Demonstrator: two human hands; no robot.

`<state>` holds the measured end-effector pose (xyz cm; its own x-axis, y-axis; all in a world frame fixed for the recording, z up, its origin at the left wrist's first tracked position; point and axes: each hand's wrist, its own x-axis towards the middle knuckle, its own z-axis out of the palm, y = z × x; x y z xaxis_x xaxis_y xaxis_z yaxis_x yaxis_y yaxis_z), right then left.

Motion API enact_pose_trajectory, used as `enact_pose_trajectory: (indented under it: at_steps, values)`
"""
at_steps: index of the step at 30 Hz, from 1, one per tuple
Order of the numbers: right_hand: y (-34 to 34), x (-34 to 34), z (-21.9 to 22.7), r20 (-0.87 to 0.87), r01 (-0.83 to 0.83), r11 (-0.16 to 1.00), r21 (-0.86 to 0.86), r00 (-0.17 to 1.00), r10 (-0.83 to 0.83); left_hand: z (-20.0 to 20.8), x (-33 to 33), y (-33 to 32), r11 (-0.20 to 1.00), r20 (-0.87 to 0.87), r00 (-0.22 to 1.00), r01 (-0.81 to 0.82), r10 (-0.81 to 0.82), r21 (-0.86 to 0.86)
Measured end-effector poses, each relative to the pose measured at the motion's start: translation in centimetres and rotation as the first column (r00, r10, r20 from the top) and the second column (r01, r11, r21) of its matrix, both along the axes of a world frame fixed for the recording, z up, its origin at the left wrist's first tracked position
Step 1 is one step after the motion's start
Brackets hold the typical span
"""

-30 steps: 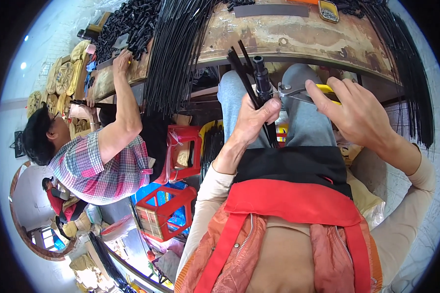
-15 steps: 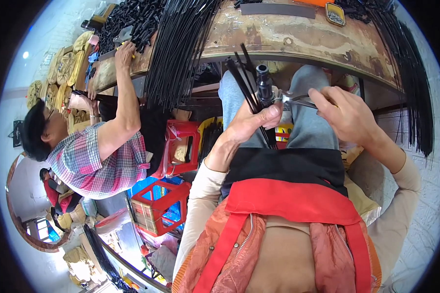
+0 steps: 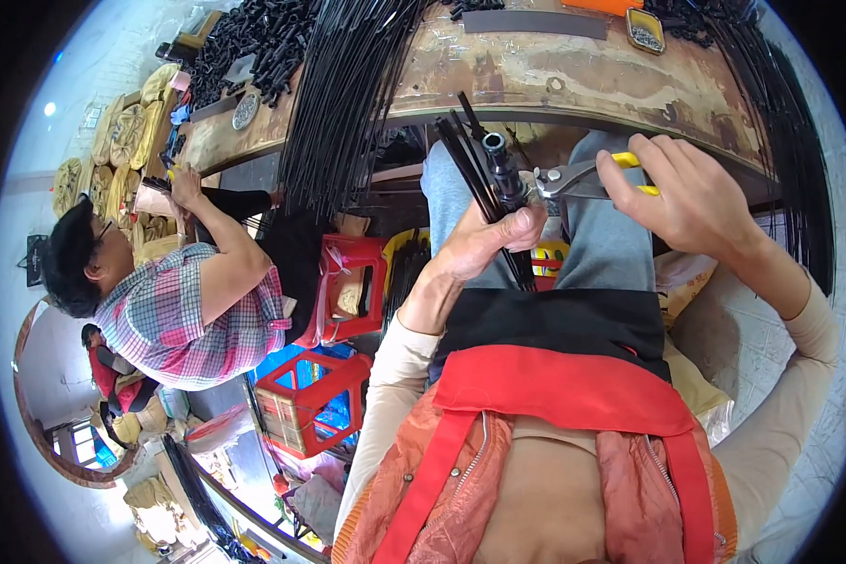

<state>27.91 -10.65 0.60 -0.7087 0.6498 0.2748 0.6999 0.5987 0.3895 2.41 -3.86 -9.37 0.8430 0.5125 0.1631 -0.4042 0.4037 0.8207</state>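
My left hand (image 3: 489,246) is closed round a bundle of thin black rods (image 3: 467,171) and a black tubular fitting (image 3: 505,180) with an open round end, held upright above my lap. In my right hand (image 3: 691,195) is a pair of pliers (image 3: 581,175) with yellow handles, spread apart. The metal jaws of the pliers are beside the fitting, close to my left thumb; whether they grip anything there is too small to tell. My left fingers are mostly hidden behind the fitting and rods.
A worn wooden table (image 3: 508,70) runs across the front. Long black rods (image 3: 343,103) hang over its edge, with more rods (image 3: 790,141) at right. A tray of small metal bits (image 3: 645,31) stands on top. A co-worker (image 3: 183,305) sits at left, near red stools (image 3: 315,399).
My right hand has moved up and right, and the pliers' handles have spread apart. My left hand stays nearly in place. The co-worker's raised hand has come down from the table to their work.
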Motion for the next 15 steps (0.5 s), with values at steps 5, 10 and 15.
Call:
enact_pose_trajectory:
  at_steps: [5,10,15]
  values:
    - [0.7,-0.3,1.3,-0.014,0.004,1.0,-0.012,1.0,-0.004,0.1,0.4,-0.1,0.987,-0.106,0.983,-0.154,0.149,-0.041]
    - [-0.8,-1.9,1.0,-0.291,0.016,0.923,-0.385,0.947,-0.138,0.5,0.8,-0.6,0.947,-0.075,0.944,-0.322,0.322,0.017]
    - [-2.8,-2.8,-0.1,-0.043,-0.677,-0.281,-0.68,0.42,-0.907,1.7,0.8,-1.0,0.986,-0.097,0.982,-0.164,0.163,0.0]
